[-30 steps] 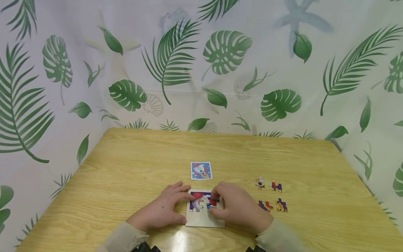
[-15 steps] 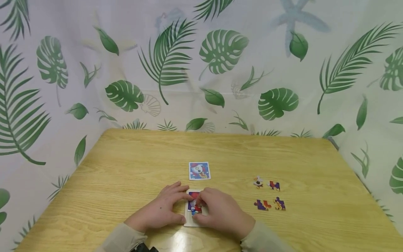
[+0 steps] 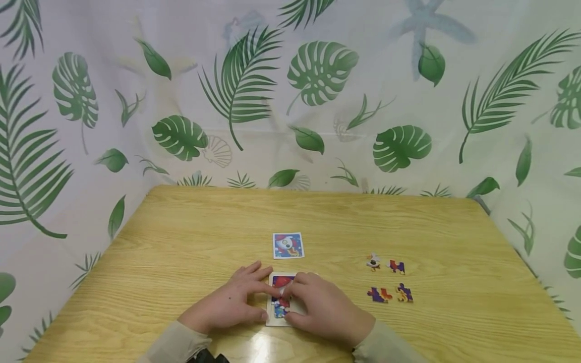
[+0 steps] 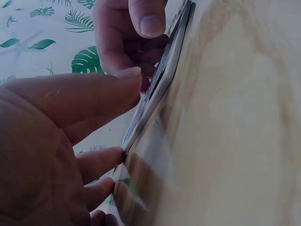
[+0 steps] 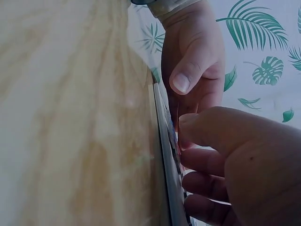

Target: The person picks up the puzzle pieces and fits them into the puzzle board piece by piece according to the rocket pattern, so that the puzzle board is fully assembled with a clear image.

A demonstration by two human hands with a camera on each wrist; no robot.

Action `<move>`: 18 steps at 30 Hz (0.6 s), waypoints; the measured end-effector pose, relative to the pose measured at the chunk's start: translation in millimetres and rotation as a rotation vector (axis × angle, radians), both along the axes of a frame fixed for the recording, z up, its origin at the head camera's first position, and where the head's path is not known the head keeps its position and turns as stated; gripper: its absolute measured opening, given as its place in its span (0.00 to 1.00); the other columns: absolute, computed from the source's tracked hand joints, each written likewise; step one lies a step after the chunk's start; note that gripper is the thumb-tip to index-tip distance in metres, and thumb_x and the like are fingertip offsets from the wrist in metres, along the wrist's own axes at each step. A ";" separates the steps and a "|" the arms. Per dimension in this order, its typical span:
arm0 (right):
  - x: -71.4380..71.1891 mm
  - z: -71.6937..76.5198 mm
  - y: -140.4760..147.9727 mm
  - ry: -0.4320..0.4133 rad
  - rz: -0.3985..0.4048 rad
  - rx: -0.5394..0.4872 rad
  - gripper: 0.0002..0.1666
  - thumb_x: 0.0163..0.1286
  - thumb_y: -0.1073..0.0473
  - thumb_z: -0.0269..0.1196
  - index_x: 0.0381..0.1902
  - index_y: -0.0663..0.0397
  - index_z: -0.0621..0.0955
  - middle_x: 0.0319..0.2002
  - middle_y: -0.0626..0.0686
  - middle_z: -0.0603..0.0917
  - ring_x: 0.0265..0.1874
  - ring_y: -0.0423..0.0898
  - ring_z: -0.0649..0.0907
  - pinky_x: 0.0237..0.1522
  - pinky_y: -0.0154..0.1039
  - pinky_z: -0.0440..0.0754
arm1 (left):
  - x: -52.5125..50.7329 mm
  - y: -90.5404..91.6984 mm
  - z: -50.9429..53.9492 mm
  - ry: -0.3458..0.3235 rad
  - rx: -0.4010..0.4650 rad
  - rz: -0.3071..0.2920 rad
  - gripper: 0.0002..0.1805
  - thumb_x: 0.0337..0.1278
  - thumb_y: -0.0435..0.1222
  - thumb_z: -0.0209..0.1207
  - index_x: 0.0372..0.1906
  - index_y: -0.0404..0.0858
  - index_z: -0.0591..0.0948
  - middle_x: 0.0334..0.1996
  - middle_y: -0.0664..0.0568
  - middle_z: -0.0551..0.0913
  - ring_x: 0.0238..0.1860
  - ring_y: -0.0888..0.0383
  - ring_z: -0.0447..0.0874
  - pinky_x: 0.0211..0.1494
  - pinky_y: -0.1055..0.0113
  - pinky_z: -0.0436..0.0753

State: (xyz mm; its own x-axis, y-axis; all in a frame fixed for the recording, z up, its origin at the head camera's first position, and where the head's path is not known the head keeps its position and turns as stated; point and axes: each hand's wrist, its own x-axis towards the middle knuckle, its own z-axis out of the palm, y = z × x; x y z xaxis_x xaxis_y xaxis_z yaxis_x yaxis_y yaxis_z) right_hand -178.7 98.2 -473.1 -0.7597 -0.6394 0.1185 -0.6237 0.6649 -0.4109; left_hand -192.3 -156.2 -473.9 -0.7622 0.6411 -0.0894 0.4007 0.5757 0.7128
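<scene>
On the bench (image 3: 190,227), well in from its far edge, puzzle tray (image 3: 274,323) lies flat, several pieces in its upper left part. Left hand (image 3: 229,303) spread, thumb at tray's left edge, index fingertip on the puzzle. Right hand (image 3: 324,311) pinching red-and-blue piece (image 3: 279,309) between thumb and fingertips, over tray's lower left part. Picture card (image 3: 288,246) between tray and bench's far edge. Four loose pieces, incl. white one (image 3: 373,261), lie toward bench's right edge, apart from tray
</scene>
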 end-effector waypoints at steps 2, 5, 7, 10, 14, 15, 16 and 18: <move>-0.2 0.0 1.3 0.009 0.027 -0.002 0.13 0.64 0.45 0.68 0.46 0.38 0.85 0.44 0.37 0.79 0.41 0.36 0.76 0.47 0.38 0.80 | -0.2 -0.8 0.2 -0.003 0.000 -0.003 0.22 0.55 0.46 0.70 0.57 0.59 0.85 0.78 0.50 0.59 0.80 0.45 0.38 0.77 0.37 0.38; 0.3 -0.3 3.4 -0.016 0.048 -0.012 0.12 0.66 0.46 0.68 0.46 0.37 0.85 0.46 0.37 0.79 0.45 0.36 0.77 0.54 0.43 0.80 | -0.5 -1.5 -0.9 -0.007 0.001 -0.008 0.21 0.55 0.46 0.70 0.56 0.60 0.85 0.78 0.50 0.59 0.80 0.45 0.38 0.77 0.37 0.38; 0.9 -0.8 5.5 -0.050 0.052 -0.023 0.12 0.66 0.46 0.67 0.46 0.36 0.85 0.46 0.37 0.79 0.47 0.37 0.78 0.56 0.44 0.79 | -0.4 -1.9 -2.1 -0.007 -0.004 -0.015 0.20 0.55 0.46 0.70 0.55 0.61 0.85 0.78 0.50 0.58 0.80 0.44 0.38 0.77 0.38 0.38; 1.6 -2.4 9.9 -0.100 0.062 -0.046 0.11 0.68 0.45 0.67 0.47 0.35 0.85 0.46 0.35 0.78 0.47 0.36 0.77 0.55 0.43 0.79 | -0.4 -2.3 -3.2 -0.007 -0.002 -0.022 0.17 0.55 0.47 0.70 0.52 0.62 0.86 0.78 0.49 0.58 0.80 0.44 0.38 0.77 0.38 0.37; 0.2 -4.8 14.1 -0.092 0.110 -0.064 0.11 0.69 0.46 0.66 0.48 0.33 0.86 0.46 0.34 0.77 0.47 0.35 0.76 0.54 0.41 0.78 | -0.5 -2.6 -2.7 -0.004 -0.005 -0.023 0.13 0.56 0.48 0.69 0.47 0.63 0.86 0.79 0.48 0.57 0.80 0.43 0.37 0.77 0.38 0.36; -0.2 -5.3 14.7 -0.076 0.127 -0.070 0.12 0.69 0.47 0.66 0.49 0.34 0.87 0.46 0.35 0.77 0.47 0.35 0.75 0.54 0.40 0.78 | -0.6 -2.5 -2.3 -0.002 -0.007 -0.022 0.12 0.56 0.49 0.69 0.46 0.63 0.86 0.79 0.48 0.57 0.80 0.43 0.37 0.77 0.38 0.35; -1.0 -5.6 15.0 -0.058 0.143 -0.073 0.12 0.69 0.47 0.66 0.49 0.34 0.87 0.46 0.35 0.77 0.47 0.35 0.75 0.53 0.39 0.78 | -0.6 -2.2 -1.9 0.001 -0.009 -0.024 0.12 0.56 0.48 0.69 0.46 0.63 0.86 0.79 0.48 0.57 0.80 0.43 0.37 0.77 0.38 0.35; -2.1 -6.2 15.4 -0.023 0.170 -0.079 0.13 0.69 0.48 0.66 0.50 0.35 0.88 0.46 0.36 0.77 0.46 0.35 0.75 0.51 0.37 0.77 | -0.9 -1.8 -1.1 0.008 -0.009 -0.025 0.11 0.56 0.48 0.68 0.45 0.62 0.86 0.79 0.48 0.57 0.80 0.43 0.38 0.76 0.38 0.35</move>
State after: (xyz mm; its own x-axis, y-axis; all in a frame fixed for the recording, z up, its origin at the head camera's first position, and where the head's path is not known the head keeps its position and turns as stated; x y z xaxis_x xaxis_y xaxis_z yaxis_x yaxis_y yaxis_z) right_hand -180.9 113.7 -479.3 -0.6447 -0.7481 0.1573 -0.7140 0.5158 -0.4734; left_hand -193.2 -158.0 -475.0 -0.7466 0.6593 -0.0890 0.4211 0.5718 0.7040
